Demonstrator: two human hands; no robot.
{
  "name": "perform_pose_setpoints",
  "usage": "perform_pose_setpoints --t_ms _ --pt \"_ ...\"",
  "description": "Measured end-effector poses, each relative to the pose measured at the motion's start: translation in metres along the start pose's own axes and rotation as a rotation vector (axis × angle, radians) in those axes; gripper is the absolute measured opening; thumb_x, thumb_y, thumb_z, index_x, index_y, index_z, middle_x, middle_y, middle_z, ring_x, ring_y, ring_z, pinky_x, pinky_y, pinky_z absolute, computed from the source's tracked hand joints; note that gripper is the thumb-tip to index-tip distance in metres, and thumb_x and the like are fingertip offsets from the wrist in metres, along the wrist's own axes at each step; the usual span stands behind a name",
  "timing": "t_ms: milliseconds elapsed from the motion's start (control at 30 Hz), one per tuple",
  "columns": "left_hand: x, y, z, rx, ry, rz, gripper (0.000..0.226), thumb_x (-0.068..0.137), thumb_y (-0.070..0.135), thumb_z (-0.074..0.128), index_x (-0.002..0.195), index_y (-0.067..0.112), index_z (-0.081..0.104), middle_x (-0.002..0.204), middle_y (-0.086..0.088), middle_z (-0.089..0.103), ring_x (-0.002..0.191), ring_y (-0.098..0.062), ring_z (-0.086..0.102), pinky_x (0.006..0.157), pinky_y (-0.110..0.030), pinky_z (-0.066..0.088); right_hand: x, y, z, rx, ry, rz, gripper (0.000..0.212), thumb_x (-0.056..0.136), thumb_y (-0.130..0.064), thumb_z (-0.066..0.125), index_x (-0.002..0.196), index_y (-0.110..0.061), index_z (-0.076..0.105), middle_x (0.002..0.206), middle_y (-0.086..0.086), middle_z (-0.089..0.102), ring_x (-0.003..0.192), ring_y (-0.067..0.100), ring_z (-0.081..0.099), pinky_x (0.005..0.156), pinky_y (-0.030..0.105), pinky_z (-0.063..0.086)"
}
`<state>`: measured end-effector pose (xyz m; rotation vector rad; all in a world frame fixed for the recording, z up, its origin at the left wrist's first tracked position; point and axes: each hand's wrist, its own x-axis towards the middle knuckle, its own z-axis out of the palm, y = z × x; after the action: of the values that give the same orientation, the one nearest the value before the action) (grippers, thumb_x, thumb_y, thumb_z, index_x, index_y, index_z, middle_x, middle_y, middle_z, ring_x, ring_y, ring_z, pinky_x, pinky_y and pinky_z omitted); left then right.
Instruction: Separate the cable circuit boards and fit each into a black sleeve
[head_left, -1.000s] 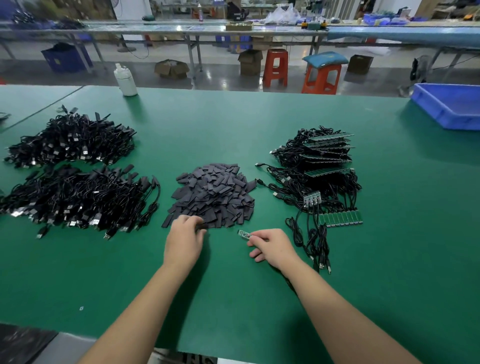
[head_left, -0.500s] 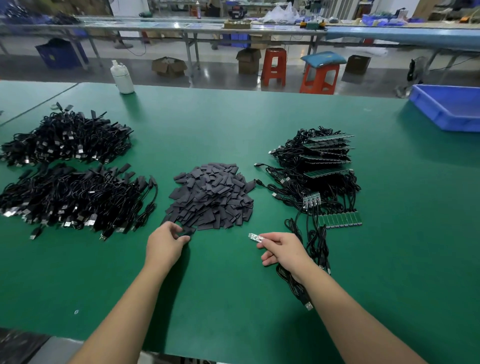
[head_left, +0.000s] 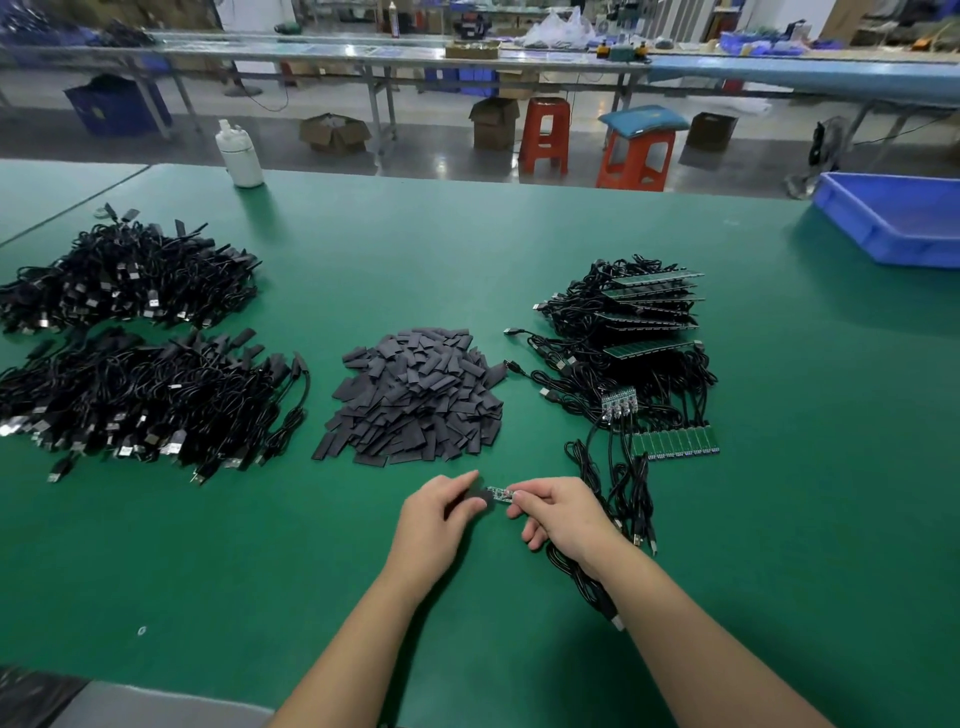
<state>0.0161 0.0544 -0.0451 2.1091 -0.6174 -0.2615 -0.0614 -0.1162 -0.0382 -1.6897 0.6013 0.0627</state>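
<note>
Step in hand: sleeving. Right hand (head_left: 563, 512) grip pinches small green circuit board (head_left: 500, 494); left hand (head_left: 441, 512) grip pinches flat black sleeve (head_left: 480, 501), its mouth at the board's tip. Next, judged: align, slide on.

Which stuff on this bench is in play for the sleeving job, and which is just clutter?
In play: left hand with black sleeve; right hand with circuit board; sleeve pile; joined boards.
Clutter: white bottle; blue bin.
</note>
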Motion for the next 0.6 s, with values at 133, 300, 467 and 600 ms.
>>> perform_pose_setpoints --t_ms 133,300,467,600 --pt "-0.0001 -0.0028 -0.0005 0.078 -0.033 0.054 0.041 0.09 0.024 0.07 0.129 0.018 0.064 0.098 0.009 0.063 0.093 -0.006 0.058 0.082 -0.006 0.036 -0.0005 -0.001 -0.0005 0.005 -0.009 0.004 0.021 0.101 -0.01 0.054 0.117 -0.006 0.067 0.083 0.005 0.069 0.053 0.014 0.058 0.055 0.026 0.053" --pt "-0.0022 -0.0015 0.0021 0.07 0.019 0.08 0.033 0.09 0.022 0.071 0.122 0.014 0.069 0.092 0.007 0.064 0.089 -0.008 0.06 0.081 -0.008 0.038 0.0003 -0.0017 -0.0005 0.044 -0.011 0.015 0.022 0.101 -0.01 0.053 0.117 0.0 0.066 0.087 0.009 0.07 0.053 0.014 0.059 0.053 0.025 0.053" --pt "-0.0053 0.0008 0.0072 0.113 0.052 0.101 0.026 0.091 0.021 0.069 0.116 0.013 0.073 0.091 0.003 0.065 0.089 -0.014 0.061 0.079 -0.012 0.038 0.0006 -0.0018 -0.0016 0.136 -0.037 0.036 0.022 0.101 -0.005 0.052 0.118 0.001 0.064 0.099 0.015 0.072 0.057 0.013 0.063 0.052 0.024 0.054" --pt "-0.0064 0.0004 0.006 0.113 0.027 0.122 0.038 0.089 0.023 0.071 0.126 0.013 0.066 0.096 0.004 0.061 0.092 -0.011 0.058 0.083 -0.015 0.038 0.002 -0.0006 -0.0043 0.156 -0.033 0.041 0.023 0.1 -0.003 0.052 0.12 0.0 0.064 0.099 0.015 0.072 0.054 0.012 0.061 0.053 0.024 0.054"
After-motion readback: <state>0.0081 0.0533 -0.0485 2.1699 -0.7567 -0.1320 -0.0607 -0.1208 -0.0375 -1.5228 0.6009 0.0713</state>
